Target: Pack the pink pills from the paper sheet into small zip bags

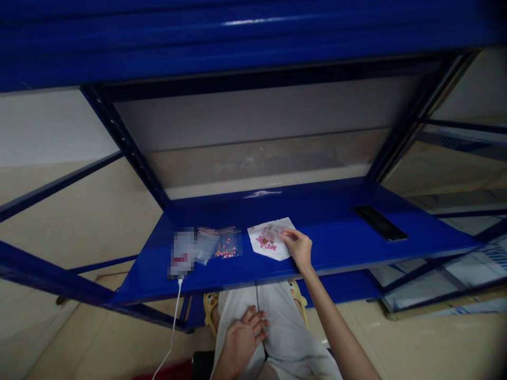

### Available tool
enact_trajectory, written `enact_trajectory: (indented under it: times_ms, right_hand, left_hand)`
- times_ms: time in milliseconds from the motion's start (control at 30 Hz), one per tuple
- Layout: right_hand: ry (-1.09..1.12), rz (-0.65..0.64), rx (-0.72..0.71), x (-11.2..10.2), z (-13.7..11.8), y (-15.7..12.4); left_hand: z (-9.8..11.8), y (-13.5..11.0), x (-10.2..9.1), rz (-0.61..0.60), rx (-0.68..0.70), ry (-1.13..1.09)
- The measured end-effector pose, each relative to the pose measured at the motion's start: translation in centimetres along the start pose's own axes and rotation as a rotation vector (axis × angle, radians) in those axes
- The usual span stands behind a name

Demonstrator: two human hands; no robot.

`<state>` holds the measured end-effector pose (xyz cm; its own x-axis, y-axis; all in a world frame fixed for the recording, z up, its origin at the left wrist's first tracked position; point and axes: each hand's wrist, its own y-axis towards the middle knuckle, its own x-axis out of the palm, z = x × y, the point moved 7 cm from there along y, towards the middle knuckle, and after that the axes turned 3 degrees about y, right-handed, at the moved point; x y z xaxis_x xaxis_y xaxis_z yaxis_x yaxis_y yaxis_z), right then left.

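Note:
My right hand (299, 247) is closed in a pinch at the right side of a sheet of white paper (279, 254). At its fingertips is a small, see-through plastic bag (273, 232), blurred at its edges. Pink beads (267, 244) lie in a loose group on the paper, partly beneath the bag. My left hand (244, 335) rests on my lap with its fingers apart, holding nothing. Left of the paper lies a clear zip bag (229, 243) with pinkish beads inside. Beside that are clear bags (206, 247) whose contents, if any, I cannot make out.
A pixelated device (182, 253) with a white cable (172, 338) lies at the left of the blue shelf (325, 211). A black phone (380, 222) lies at the right. Another blue shelf (253, 47) hangs overhead, with blue posts (130, 148) at the sides.

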<state>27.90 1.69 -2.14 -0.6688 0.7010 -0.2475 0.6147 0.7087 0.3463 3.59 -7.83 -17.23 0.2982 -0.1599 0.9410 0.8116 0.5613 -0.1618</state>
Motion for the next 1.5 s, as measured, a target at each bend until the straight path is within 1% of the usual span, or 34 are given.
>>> enact_trajectory:
  times_ms: [200,433,533,733,867,933,1067,1133,1267,1400,1500]
  right_hand:
    - [-0.072,-0.003,-0.121,0.1,-0.5,0.0]
    - [-0.227,0.084,-0.141,-0.3,-0.9,0.1]
    - [-0.199,0.08,-0.106,-0.3,-0.9,0.0]
    - [-0.108,0.057,0.061,-0.1,0.0,-0.1]
    - [-0.098,0.018,0.064,0.0,0.0,-0.1]
    - [-0.056,0.019,0.083,0.0,0.2,-0.1]
    - [0.111,0.061,0.153,-0.3,0.6,-0.2]
    - [0.183,0.077,0.158,-0.4,0.7,-0.2]
    - [0.28,0.109,0.137,-0.7,0.8,-0.3]
    - [0.283,0.126,0.12,-0.9,0.9,-0.4]
    - [0.282,0.12,0.149,-0.8,1.1,-0.4]
  left_hand:
    - [-0.3,-0.7,-0.8,-0.033,-0.018,-0.04]
    - [-0.5,-1.0,-0.8,-0.022,-0.042,-0.039]
    - [-0.6,-0.8,-1.0,-0.01,-0.041,-0.037]
    - [-1.1,-0.1,-1.6,0.019,-0.046,-0.044]
    - [-1.3,0.3,-2.0,0.043,-0.055,-0.032]
    - [-1.3,0.4,-2.3,0.076,-0.055,-0.02]
    - [-1.3,0.4,-2.8,0.162,-0.064,0.026]
    - [-1.4,0.4,-2.8,0.206,-0.062,0.073]
    - [-1.2,0.2,-1.8,0.236,-0.018,0.255]
    - [-0.6,0.0,0.4,0.229,0.053,0.558]
    - [-0.2,0.2,2.0,0.209,0.061,0.648]
